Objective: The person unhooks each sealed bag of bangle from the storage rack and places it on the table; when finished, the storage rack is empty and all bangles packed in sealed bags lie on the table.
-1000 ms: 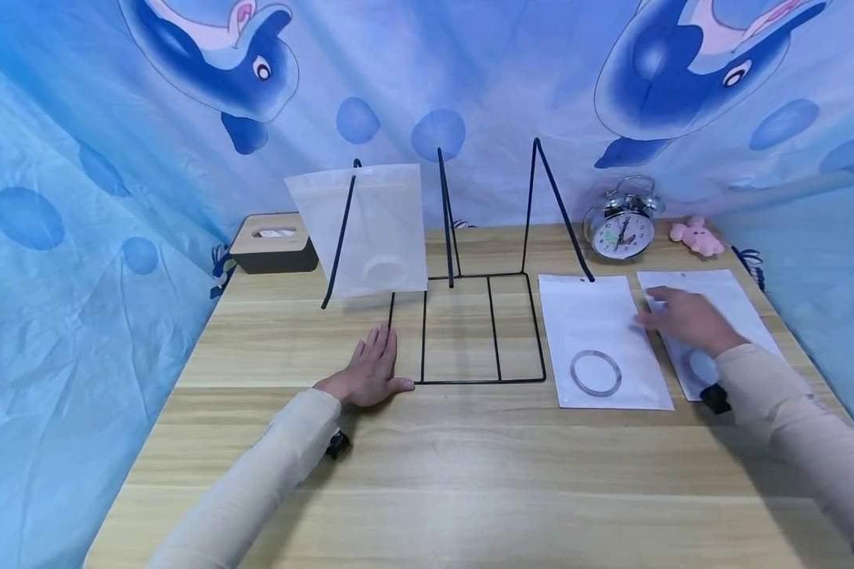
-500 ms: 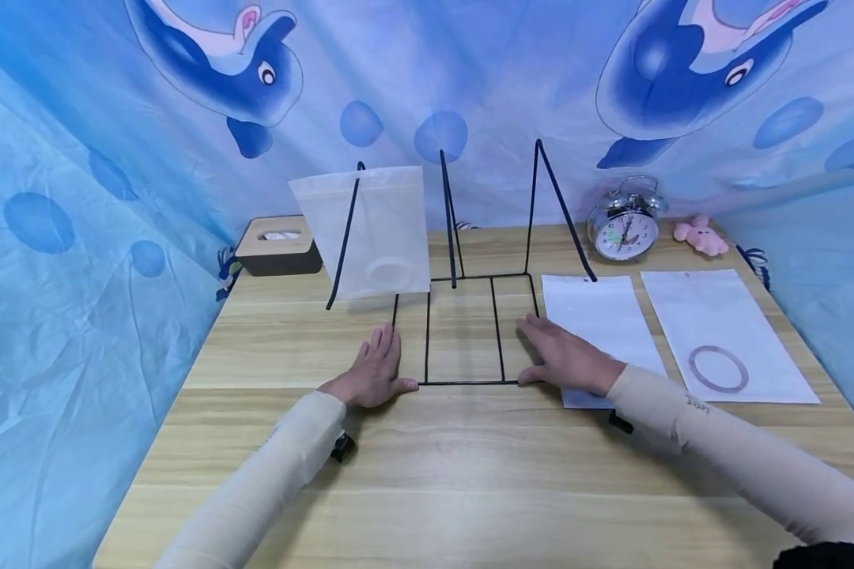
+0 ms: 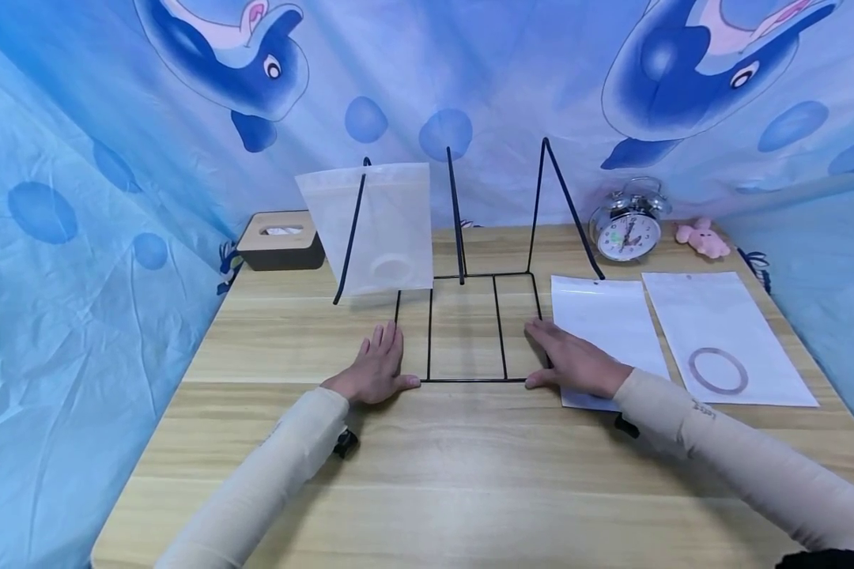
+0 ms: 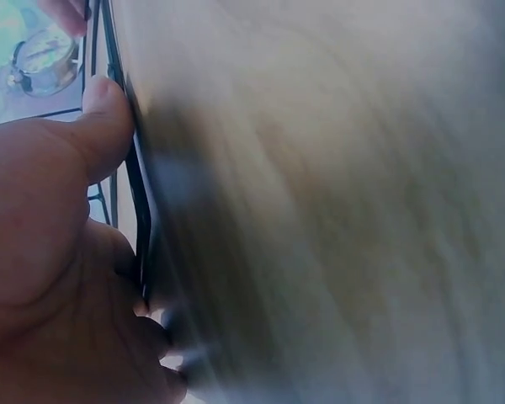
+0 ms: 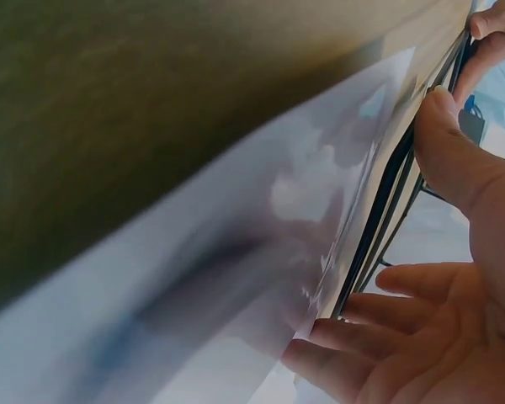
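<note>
A black wire rack (image 3: 499, 324) lies with its rectangular base on the table, upright wires and slanting arms rising behind it. My left hand (image 3: 373, 367) touches the base's front left corner, fingers extended and thumb along the front wire. At the front right corner, my right hand (image 3: 576, 359) touches the frame in the same way; its fingers (image 5: 396, 311) look straight in the right wrist view. A translucent white zip bag (image 3: 398, 213) hangs on the rack's left arm. Partly under my right forearm lies a white zip bag (image 3: 605, 312).
Another white bag (image 3: 712, 316) with a ring-shaped mark lies farther right. Along the back edge stand a tissue box (image 3: 281, 241), a silver alarm clock (image 3: 628, 229) and a pink plush toy (image 3: 703, 239). A blue dolphin curtain (image 3: 398, 71) hangs behind the table.
My right hand has moved left from above the rightmost bag to the rack's front right corner. My left hand has stayed at the left corner.
</note>
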`<state>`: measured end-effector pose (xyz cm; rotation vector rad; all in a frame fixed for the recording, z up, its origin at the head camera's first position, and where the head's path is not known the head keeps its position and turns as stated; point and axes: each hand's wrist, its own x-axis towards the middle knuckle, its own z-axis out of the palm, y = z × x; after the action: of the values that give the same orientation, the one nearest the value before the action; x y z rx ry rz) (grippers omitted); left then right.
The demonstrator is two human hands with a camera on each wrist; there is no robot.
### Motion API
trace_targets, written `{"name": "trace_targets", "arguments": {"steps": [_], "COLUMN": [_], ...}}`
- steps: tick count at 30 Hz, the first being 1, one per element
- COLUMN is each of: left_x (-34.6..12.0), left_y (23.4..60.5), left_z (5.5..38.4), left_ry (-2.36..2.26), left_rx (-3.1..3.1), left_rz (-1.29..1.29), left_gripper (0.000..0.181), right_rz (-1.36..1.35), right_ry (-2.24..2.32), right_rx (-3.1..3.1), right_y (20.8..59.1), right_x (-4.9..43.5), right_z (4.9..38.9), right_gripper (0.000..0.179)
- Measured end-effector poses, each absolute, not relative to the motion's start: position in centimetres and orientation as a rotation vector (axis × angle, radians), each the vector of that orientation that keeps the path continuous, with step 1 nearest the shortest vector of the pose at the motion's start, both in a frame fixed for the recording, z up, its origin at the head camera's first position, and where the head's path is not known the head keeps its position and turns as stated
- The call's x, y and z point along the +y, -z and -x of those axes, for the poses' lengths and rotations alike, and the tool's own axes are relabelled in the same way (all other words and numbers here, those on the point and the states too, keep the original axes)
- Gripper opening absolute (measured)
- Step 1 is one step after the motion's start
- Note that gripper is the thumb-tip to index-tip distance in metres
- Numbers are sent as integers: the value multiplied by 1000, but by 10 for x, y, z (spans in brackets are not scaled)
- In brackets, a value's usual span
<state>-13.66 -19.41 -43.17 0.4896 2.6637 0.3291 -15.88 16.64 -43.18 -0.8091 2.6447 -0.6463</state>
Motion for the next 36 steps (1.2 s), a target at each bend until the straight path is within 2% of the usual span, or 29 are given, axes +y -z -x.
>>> {"name": "trace_targets", "arguments": {"steps": [12, 21, 28, 36], "left_x": [-193, -194, -194, -205], "left_y": [430, 432, 433, 421], "left_z": [137, 137, 137, 135], "left_ry": [-342, -355, -384, -574], "left_rx": [2656, 2658, 2662, 2753], "left_rz": [-488, -490, -492, -507], "left_gripper": [98, 98, 97, 88], "right_rz": [822, 907, 895, 933], "right_ry": [650, 615, 531, 477], "right_rx": [2528, 2519, 2561, 2704], "right_y": [430, 431, 430, 435], "right_x": [177, 183, 180, 170], "right_z": [159, 162, 159, 155], "right_gripper": [108, 107, 97, 96]}}
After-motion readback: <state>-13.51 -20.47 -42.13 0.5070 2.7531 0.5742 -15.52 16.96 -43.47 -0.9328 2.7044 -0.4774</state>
